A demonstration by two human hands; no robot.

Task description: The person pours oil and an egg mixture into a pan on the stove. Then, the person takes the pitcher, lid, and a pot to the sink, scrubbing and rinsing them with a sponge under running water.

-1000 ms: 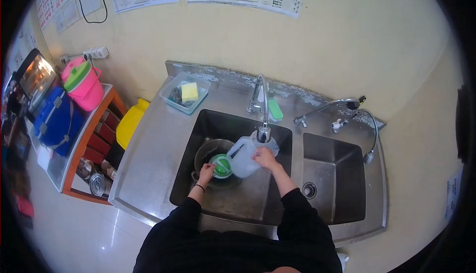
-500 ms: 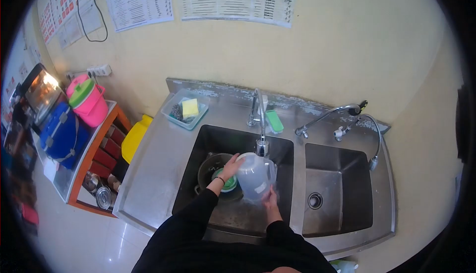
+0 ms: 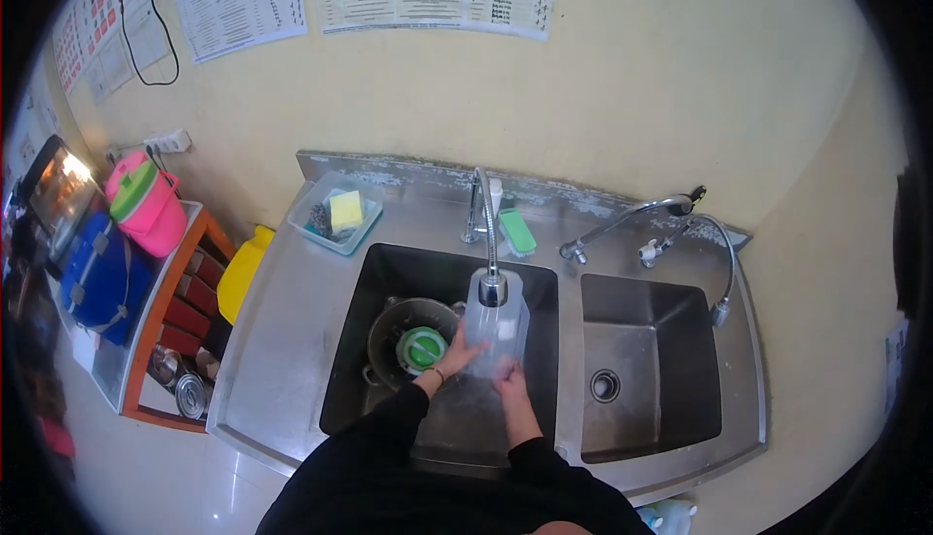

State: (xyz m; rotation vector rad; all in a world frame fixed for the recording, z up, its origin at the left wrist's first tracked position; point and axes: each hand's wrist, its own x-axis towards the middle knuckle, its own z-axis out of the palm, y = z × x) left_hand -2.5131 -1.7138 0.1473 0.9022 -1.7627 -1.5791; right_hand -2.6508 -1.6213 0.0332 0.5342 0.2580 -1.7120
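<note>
A translucent plastic pitcher [image 3: 501,336] is under the faucet head [image 3: 493,289] above the left sink basin. My left hand [image 3: 459,353] is closed against the pitcher's left side. From below, my right hand [image 3: 511,385] grips its lower end. The faucet head overlaps the pitcher's upper part, so I cannot tell whether its spout is inside. Left of my hands, a metal pot [image 3: 391,326] rests in the basin with a green-and-white round lid or container [image 3: 425,346] in it.
On the counter, a clear tub [image 3: 352,237] holds a yellow sponge [image 3: 346,211] and a scouring pad. A green sponge or soap dish [image 3: 517,233] lies behind the basin. The right basin [image 3: 675,360] has two faucets behind it. Pink [image 3: 155,216] and blue coolers [image 3: 105,277] stand left.
The pitcher has turned and moved under the faucet head, its side handle no longer showing at the right. Both hands have shifted along with it. My view has moved slightly right.
</note>
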